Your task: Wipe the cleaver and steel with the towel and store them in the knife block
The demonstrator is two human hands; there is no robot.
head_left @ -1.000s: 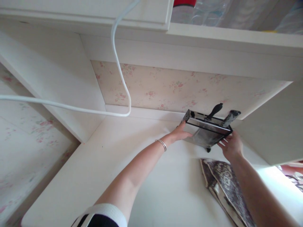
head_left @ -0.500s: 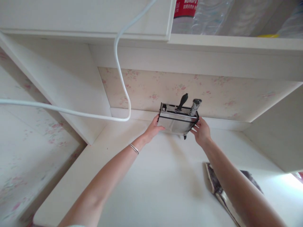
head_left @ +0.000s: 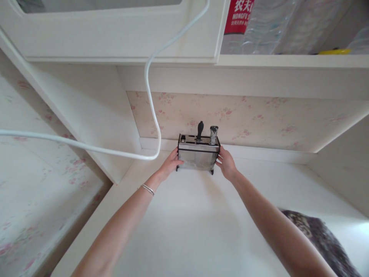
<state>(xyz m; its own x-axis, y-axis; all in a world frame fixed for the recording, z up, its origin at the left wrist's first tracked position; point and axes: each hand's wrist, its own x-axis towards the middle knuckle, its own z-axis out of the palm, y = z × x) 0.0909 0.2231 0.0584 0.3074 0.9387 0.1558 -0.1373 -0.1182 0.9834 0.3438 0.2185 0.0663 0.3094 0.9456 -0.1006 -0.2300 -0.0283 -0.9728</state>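
Note:
A shiny metal knife rack (head_left: 197,155) with black feet stands upright on the white counter (head_left: 201,219), close to the flowered back wall. Two handles stick up from its top, one black (head_left: 199,130) and one grey (head_left: 213,134). My left hand (head_left: 170,163) grips the rack's left end, and a thin bracelet sits on that wrist. On the opposite end my right hand (head_left: 226,163) presses against the rack. Both arms reach forward over the counter.
A white cable (head_left: 150,96) loops down from above and runs off to the left. Overhead is a white cabinet (head_left: 121,34), and a shelf beside it holds plastic water bottles (head_left: 259,23). A dark patterned cloth (head_left: 323,238) lies at the counter's right front.
Both hands carried the rack from the right side leftward to the middle of the back wall. It went from tilted to upright, with its feet now at the counter.

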